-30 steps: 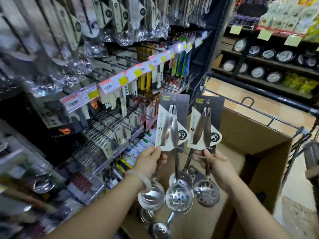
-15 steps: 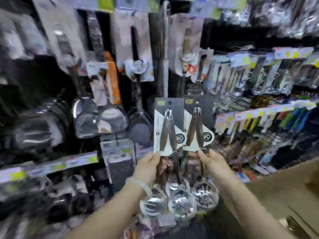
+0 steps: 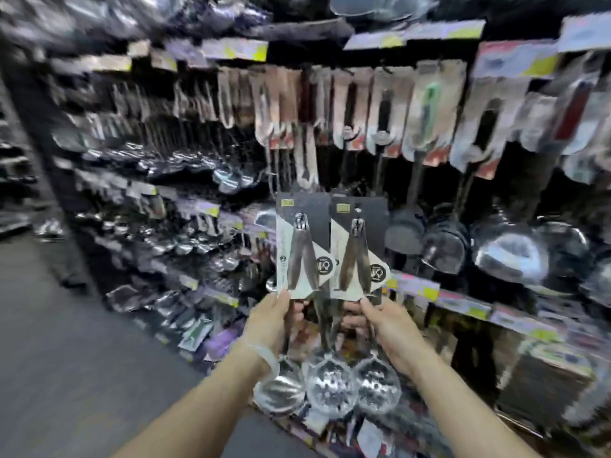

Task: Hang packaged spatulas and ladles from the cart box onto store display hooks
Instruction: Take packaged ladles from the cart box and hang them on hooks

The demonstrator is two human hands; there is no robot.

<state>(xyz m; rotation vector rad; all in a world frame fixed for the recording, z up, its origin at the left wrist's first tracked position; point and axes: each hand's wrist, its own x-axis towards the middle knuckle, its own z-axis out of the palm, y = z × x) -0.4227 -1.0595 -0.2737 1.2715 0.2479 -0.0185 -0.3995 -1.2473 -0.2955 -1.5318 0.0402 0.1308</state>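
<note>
Blurred store shelving (image 3: 172,206) is seen across the head view, with carded utensils (image 3: 426,117) hung on an upper row and price labels (image 3: 459,302) along the rails. Compared with a second ago, the cart box is no longer seen and the display is faced squarely. Two carded slotted ladles are held upright side by side: the left ladle (image 3: 302,256) is gripped by the left hand (image 3: 269,322), the right ladle (image 3: 358,259) by the right hand (image 3: 390,328). A third ladle bowl (image 3: 279,391) is seen below the left wrist.

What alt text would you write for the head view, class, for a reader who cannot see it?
Two hands, left hand and right hand, hold up carded ladles side by side before a blurred store display of hanging utensils. Perforated bowls hang below the wrists.
</note>
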